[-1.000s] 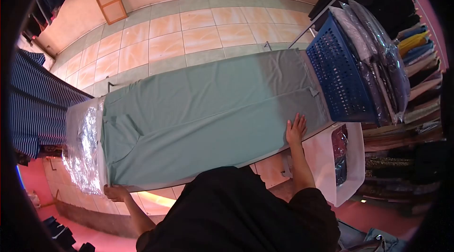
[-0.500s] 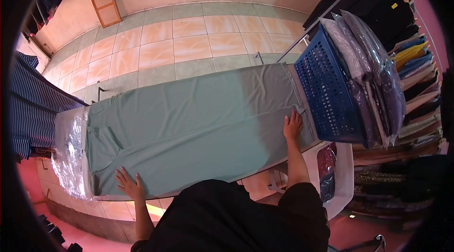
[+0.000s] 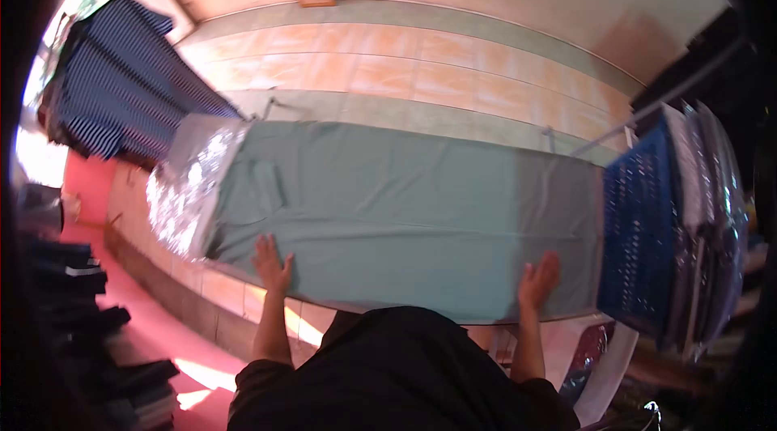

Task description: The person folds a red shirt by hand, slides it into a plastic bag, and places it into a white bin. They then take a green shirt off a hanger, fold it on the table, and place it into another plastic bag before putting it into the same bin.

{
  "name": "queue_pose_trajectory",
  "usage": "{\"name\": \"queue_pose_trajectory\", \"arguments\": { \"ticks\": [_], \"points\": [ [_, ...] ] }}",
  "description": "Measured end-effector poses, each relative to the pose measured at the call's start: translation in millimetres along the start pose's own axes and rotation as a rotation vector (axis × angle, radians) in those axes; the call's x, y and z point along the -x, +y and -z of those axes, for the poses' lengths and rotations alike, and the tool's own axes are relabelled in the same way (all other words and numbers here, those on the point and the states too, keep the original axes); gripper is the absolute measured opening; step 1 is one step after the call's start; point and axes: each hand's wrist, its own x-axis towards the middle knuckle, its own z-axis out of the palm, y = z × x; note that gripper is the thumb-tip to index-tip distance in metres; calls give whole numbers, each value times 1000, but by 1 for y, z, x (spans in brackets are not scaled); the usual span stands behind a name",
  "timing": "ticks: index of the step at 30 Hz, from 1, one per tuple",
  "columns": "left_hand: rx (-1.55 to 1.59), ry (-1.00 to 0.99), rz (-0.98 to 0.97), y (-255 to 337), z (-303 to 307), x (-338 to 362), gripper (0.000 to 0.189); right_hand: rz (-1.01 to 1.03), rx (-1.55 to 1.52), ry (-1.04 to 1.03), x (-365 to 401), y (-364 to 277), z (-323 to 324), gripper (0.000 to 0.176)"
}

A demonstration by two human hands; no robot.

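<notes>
- Lying lengthwise on the narrow surface: one green garment, spread nearly flat, faint creases along its middle, shadow over its right end.
- Left hand: grip open, fingers spread, over the near edge towards the left end; nothing held.
- Right hand: grip open, slightly blurred, over the near edge towards the right end; nothing held. Whether either palm presses, I cannot tell.
- Handling, in my judgement: smoothing suits flat palms and light, even strokes outward from the middle; pressing hard would drag the thin cloth and make fresh folds.
- Left end: shiny plastic wrapping, beside the cloth; best not pulled along with it.
- Right end: blue basket with wrapped packets, just beside; leave the hem free of it.
</notes>
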Motion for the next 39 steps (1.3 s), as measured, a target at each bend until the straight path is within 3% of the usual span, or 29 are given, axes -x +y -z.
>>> {"name": "queue_pose_trajectory", "arguments": {
  "ticks": [1, 6, 8, 9, 11, 12, 13, 14, 15, 17, 18, 21, 22, 24, 25, 27, 29, 31, 32, 33, 35, 37, 39],
  "points": [
    [22, 10, -2, -10, 1, -1, 70, 10, 12, 74, -1, 8, -7, 63],
    [23, 66, 108, -78, 13, -15, 65, -30, 94, -47, -5, -1, 1, 60],
    [-11, 90, 88, -98, 24, -20, 64, -184, 224, 38, -1, -15, -4, 57],
    [-48, 108, 48, -106, 29, -22, 64, -170, 228, 44, 3, -31, -6, 57],
    [-120, 160, 10, -123, 36, -25, 61, 130, -40, 399, 18, -78, -3, 57],
    [-31, 155, -4, -132, 38, -29, 58, 141, -38, 405, 29, -105, -5, 57],
    [59, 150, -20, -140, 40, -33, 54, 205, -128, 292, 42, -135, -9, 56],
    [30, 309, -95, -144, 45, -42, 42, 266, -217, 177, 53, -160, -9, 56],
    [35, 310, -91, -146, 49, -54, 42, 270, -213, 181, 63, -181, -6, 56],
    [36, 401, 38, -146, 58, -86, 35, 209, 4, -31, 78, -210, -1, 55],
    [-60, 573, 41, -143, 57, -106, 35, 201, 5, -25, 78, -211, -1, 55],
    [-29, 615, 87, -131, 55, -160, 29, 186, -17, -5, 80, -208, -3, 54],
    [-13, 610, 69, -128, 53, -172, 29, 190, -26, -34, 78, -208, -3, 55],
    [67, 366, 8, -124, 47, -193, 21, 168, -24, -51, 77, -205, 1, 55],
    [86, 363, -17, -125, 42, -203, 21, 169, -29, -77, 77, -207, 3, 56],
    [29, 166, 99, -130, 33, -219, 16, 142, -29, -89, 77, -210, 5, 56],
    [123, 170, 190, -128, 38, -219, 14, 149, -51, -123, 77, -210, 5, 57],
    [54, 343, 246, -111, 39, -217, 18, 137, -71, -72, 76, -212, 6, 57],
    [99, 426, 235, -100, 41, -215, 30, 153, -97, -31, 75, -214, 6, 57],
    [108, 416, 217, -89, 35, -218, 30, 132, -88, -28, 69, -216, 8, 57],
    [240, 552, -179, -70, 25, -222, 41, 280, -264, 48, 49, -224, 12, 58],
    [272, 459, -258, -29, 24, -223, 46, 330, -273, 63, 20, -237, 11, 58],
    [493, 209, -571, 8, 14, -236, 47, 432, -340, 77, -18, -253, 6, 58]
  ]
}}
